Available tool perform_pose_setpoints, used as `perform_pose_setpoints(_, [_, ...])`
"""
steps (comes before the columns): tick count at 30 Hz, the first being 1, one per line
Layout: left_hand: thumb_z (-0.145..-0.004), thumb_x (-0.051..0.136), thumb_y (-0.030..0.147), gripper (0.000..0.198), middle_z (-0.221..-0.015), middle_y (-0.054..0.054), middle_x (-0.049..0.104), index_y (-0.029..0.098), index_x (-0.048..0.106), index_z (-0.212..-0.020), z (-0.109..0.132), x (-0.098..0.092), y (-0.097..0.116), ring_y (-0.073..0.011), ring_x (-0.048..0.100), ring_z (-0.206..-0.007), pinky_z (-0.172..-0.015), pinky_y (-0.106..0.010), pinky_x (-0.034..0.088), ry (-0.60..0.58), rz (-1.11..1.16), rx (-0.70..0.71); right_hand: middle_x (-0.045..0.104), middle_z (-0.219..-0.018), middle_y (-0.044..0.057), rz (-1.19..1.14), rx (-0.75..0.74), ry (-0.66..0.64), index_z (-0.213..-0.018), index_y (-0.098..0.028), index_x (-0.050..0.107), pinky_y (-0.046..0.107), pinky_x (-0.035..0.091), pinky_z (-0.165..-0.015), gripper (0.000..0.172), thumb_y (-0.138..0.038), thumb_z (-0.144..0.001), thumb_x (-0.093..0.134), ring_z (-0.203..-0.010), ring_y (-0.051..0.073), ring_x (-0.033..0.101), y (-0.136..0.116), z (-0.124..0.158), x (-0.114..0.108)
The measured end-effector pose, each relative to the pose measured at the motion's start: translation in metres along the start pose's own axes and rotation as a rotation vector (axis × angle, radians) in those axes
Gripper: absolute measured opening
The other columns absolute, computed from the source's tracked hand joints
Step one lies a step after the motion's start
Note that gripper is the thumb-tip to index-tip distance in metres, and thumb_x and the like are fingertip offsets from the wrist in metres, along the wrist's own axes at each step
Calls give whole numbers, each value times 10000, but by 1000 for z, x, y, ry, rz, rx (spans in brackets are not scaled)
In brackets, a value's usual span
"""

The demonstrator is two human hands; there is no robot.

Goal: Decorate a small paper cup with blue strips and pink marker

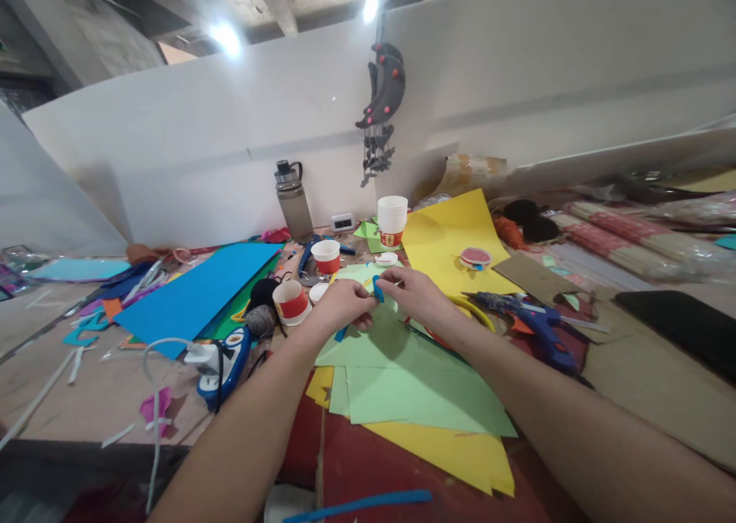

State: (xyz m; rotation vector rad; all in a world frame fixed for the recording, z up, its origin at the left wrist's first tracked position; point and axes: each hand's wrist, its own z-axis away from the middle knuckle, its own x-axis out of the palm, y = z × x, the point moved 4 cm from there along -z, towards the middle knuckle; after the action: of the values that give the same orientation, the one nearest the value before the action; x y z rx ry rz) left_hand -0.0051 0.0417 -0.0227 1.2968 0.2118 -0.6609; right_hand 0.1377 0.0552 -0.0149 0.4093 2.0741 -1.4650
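Both hands meet over a pile of light green paper sheets (414, 396). My right hand (415, 291) pinches a small curled blue paper strip (378, 288) between thumb and fingertips. My left hand (348, 304) is closed at the other side of the same strip, its fingertips close to my right ones. Part of what the left fingers grip is hidden. Another bit of blue paper (341, 333) shows just below the left hand. Yellow sheets (442, 454) stick out from under the green ones.
Left of my hands are paper cups (290, 302), a grey yarn ball (261, 321), a blue power strip (234, 362) with a cable, and blue card (201, 289). A blue glue gun (549, 335) lies right. Stacked cups (392, 220) and a bottle (294, 205) stand behind.
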Motion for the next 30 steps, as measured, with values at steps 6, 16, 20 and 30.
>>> perform_pose_setpoints(6, [-718, 653, 318, 196, -580, -51, 676, 145, 567, -681, -1, 4, 0, -166, 668, -575, -559, -264, 533, -26, 107, -9, 538, -630, -31, -49, 46, 69, -678, -196, 546, 223, 395, -555, 136, -308, -752, 523, -620, 122, 505, 12, -3, 2])
perform_pose_setpoints(16, [-760, 606, 191, 139, -525, -8, 620, 151, 495, -686, -1, -4, 5, -175, 674, -576, -551, -275, 547, 108, 222, 36, 581, -782, 7, -228, 230, -48, -876, -201, 551, 207, 441, -420, 140, -303, -780, 544, -538, 104, 557, 22, 0, 8])
perform_pose_setpoints(20, [-752, 608, 157, 122, -533, 5, 604, 151, 490, -720, 3, -4, 9, -173, 673, -573, -533, -262, 545, 132, 238, 55, 594, -756, 6, -198, 269, -84, -833, -200, 522, 205, 422, -387, 87, -255, -767, 538, -491, 107, 566, 22, 2, 13])
perform_pose_setpoints(30, [-732, 614, 159, 139, -522, 13, 572, 157, 483, -684, -1, -7, 8, -171, 667, -561, -473, -219, 514, 175, 274, 86, 561, -705, -14, -296, 232, -3, -778, -198, 520, 188, 458, -426, 54, -222, -738, 547, -543, 99, 553, 12, 1, 10])
